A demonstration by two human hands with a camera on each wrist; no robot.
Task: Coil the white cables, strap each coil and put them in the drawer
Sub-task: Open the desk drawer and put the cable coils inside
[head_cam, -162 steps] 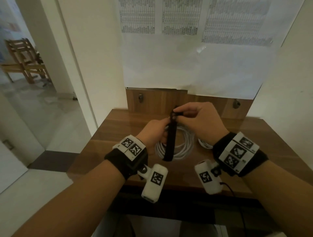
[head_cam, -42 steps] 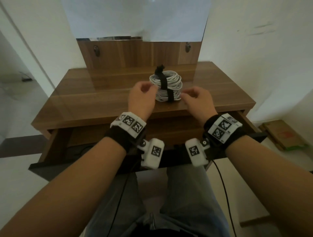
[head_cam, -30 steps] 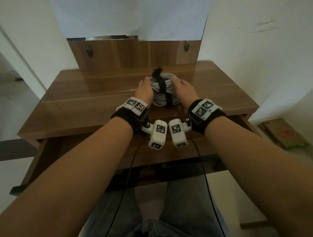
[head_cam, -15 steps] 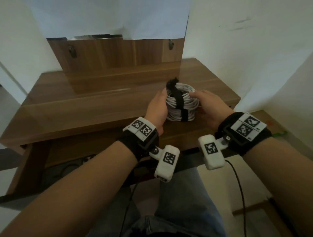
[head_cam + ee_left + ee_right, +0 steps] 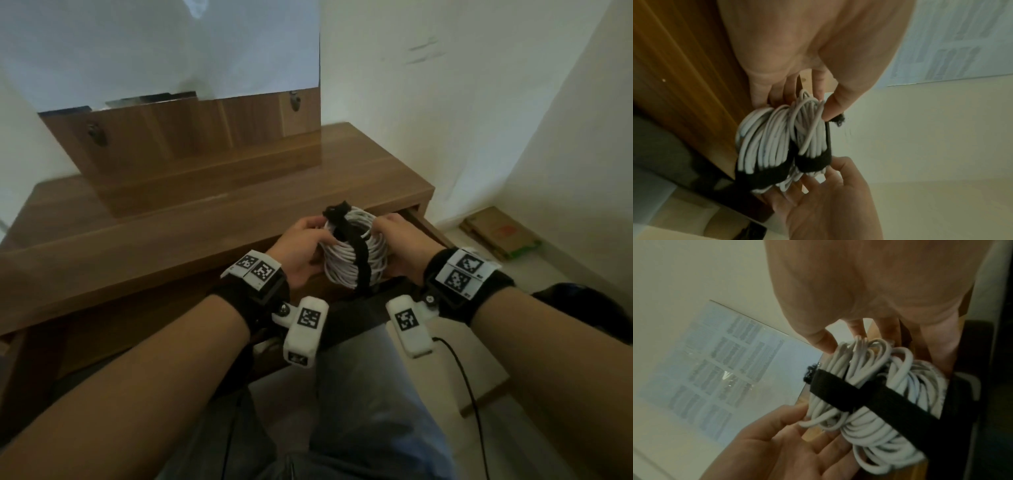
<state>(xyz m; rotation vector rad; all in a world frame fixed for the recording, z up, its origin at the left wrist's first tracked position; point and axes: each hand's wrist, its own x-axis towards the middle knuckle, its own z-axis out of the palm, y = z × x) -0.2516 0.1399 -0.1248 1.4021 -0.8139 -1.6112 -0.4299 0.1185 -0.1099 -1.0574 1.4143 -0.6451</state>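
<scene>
White cable coils (image 5: 356, 255) bound by black straps (image 5: 359, 260) hang between my two hands, just off the desk's front edge and over the open drawer (image 5: 423, 224). My left hand (image 5: 317, 233) grips the bundle's left side, thumb on top. On the opposite side my right hand (image 5: 385, 240) grips it with curled fingers. The left wrist view shows the coils (image 5: 774, 138) under two strap bands (image 5: 764, 175), left hand (image 5: 801, 104) above and right palm (image 5: 828, 199) below. In the right wrist view the right hand (image 5: 855, 339) clasps the coils (image 5: 875, 434) and strap (image 5: 838, 394).
The wooden desk (image 5: 154, 246) has a raised back panel (image 5: 191, 133) with a paper sheet above it. A white wall closes in on the right. Flattened cardboard (image 5: 496, 236) lies on the floor there. My jeans-clad legs (image 5: 370, 411) are under the drawer's dark front (image 5: 356, 317).
The strapped coils stood on the desk top with a hand at each side. Both hands have since lifted them toward me, off the front edge and over the open drawer.
</scene>
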